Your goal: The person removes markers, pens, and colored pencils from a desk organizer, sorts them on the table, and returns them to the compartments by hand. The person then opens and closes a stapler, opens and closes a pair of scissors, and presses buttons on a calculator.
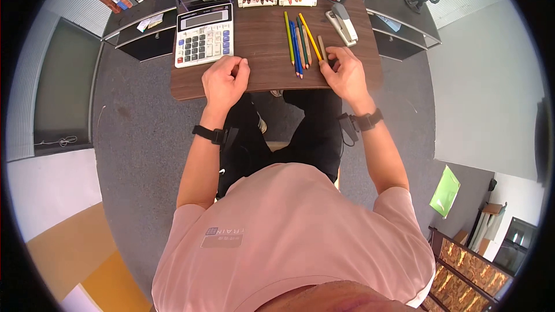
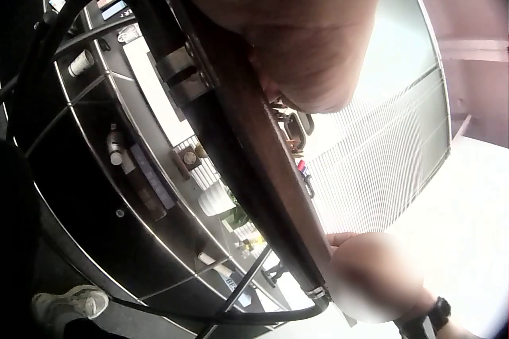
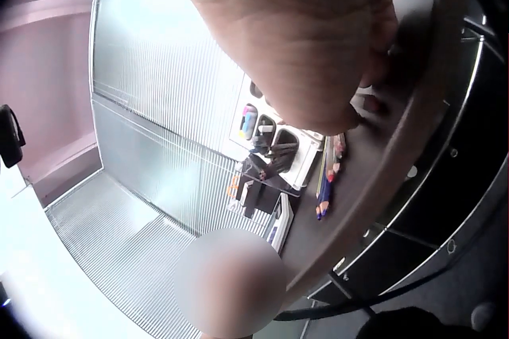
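The handling of the pencils point(image 1: 302, 44) was judged to be unfinished: a loose row was spread on the desk point(image 1: 263, 40), its points mostly turned toward the near edge, while the brown pencil point(image 1: 322, 48) at the right end was judged left to be dealt with. The row was placed between the hands, nearer the right hand point(image 1: 347, 75). The brown pencil was flanked by that hand's thumb and forefinger; whether it was pinched could not be told. The left hand point(image 1: 224, 81) was relaxed, loosely curled below the calculator point(image 1: 202, 37), with nothing seen in it.
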### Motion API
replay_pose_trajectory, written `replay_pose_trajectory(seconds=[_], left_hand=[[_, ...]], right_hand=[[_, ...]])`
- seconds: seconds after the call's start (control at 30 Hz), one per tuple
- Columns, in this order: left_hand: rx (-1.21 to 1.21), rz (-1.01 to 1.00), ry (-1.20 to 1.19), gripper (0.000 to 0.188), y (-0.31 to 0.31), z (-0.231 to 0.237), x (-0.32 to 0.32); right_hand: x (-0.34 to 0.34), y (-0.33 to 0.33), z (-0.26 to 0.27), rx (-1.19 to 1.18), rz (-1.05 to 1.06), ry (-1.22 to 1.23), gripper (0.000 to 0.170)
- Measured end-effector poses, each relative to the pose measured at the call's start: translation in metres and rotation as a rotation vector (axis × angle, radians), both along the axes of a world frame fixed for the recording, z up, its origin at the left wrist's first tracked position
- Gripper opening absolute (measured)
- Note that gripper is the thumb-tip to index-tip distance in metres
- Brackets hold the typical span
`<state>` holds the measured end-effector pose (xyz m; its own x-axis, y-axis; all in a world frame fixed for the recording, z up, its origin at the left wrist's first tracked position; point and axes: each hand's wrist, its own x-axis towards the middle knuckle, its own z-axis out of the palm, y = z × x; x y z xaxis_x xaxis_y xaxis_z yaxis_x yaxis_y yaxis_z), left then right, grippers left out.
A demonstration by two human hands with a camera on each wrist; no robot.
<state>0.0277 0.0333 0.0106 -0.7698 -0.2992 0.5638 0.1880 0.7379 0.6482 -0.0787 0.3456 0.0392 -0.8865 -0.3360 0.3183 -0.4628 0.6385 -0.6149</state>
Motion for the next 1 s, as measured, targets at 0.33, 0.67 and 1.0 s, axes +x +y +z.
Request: replay_pose_trajectory(seconds=[0.33,0.67,1.0], left_hand=[[0.014,-0.011,-0.016,0.01,0.001,0.004,0.0],[-0.034,-0.058,-0.026,0.012,-0.002,0.002,-0.002],[-0.014,-0.078,-0.051,0.009,-0.004,0.001,-0.001]], right_hand=[[-0.012,-0.002,0.003,-0.057,-0.044,-0.063,0.031],[-0.028,-0.011,0.01,0.125,-0.072,-0.066,0.025],[-0.035,-0.01,0.014,0.449,-0.018,0.177,0.021]])
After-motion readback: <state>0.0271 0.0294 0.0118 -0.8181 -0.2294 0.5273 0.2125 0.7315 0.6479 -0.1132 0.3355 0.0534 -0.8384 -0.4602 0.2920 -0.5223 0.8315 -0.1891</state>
